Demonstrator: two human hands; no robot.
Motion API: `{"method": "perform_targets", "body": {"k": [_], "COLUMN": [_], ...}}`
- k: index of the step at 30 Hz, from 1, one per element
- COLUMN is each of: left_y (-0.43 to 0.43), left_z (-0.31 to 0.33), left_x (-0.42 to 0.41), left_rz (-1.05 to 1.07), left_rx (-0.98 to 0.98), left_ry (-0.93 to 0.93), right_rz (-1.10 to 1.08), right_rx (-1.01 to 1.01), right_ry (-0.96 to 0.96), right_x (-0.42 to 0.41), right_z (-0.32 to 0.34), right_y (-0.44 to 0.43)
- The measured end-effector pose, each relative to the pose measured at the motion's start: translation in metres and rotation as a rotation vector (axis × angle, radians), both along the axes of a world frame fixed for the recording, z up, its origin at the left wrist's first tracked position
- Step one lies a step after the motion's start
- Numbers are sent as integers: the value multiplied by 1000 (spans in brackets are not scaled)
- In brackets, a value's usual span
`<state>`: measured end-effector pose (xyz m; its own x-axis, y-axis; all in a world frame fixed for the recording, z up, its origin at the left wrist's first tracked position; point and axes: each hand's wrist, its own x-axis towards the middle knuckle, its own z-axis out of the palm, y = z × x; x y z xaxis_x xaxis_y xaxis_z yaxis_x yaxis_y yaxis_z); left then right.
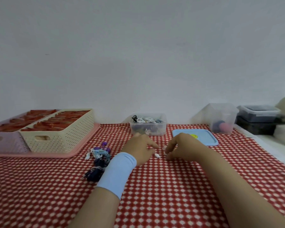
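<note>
- Grip of the left hand (141, 148) and of the right hand (179, 148) cannot be told; both are curled low over the red-and-white checked cloth (171, 186).
- Small blurred white plug-like piece (157, 155) is seen on the cloth between them.
- Coiled black and white cables (145, 120) are held in a clear plastic box (147, 130).
- Red items (56, 122) are packed in a cream perforated basket (64, 137).

Plain grey wall (138, 46), red-checked tablecloth (171, 195)

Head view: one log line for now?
left hand, right hand: low over tablecloth | small white piece: lies between them | grip: unclear
</note>
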<state>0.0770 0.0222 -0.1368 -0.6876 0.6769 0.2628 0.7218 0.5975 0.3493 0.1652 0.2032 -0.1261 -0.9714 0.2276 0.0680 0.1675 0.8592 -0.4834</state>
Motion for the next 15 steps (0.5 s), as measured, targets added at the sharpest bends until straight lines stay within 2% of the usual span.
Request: {"method": "perform_targets", "body": {"k": [4,7,12,15], "left_y": [4,4,5,7], "left_z": [-10,-12,-10,-9], "left_x": [7,8,13,17], "left_rz": [-59,-46,-31,-30], "left_rx": [-42,39,351,533], "left_ry": [15,-6,-186,-333], "right_rz": [-15,-12,-54,-93], "right_rx": [81,14,-363,-564], "right_ry": [33,87,305,357], "right_x": [0,2,3,3], "right_z": [-2,-4,-4,-2], "right_y": [-2,0,2,1]}}
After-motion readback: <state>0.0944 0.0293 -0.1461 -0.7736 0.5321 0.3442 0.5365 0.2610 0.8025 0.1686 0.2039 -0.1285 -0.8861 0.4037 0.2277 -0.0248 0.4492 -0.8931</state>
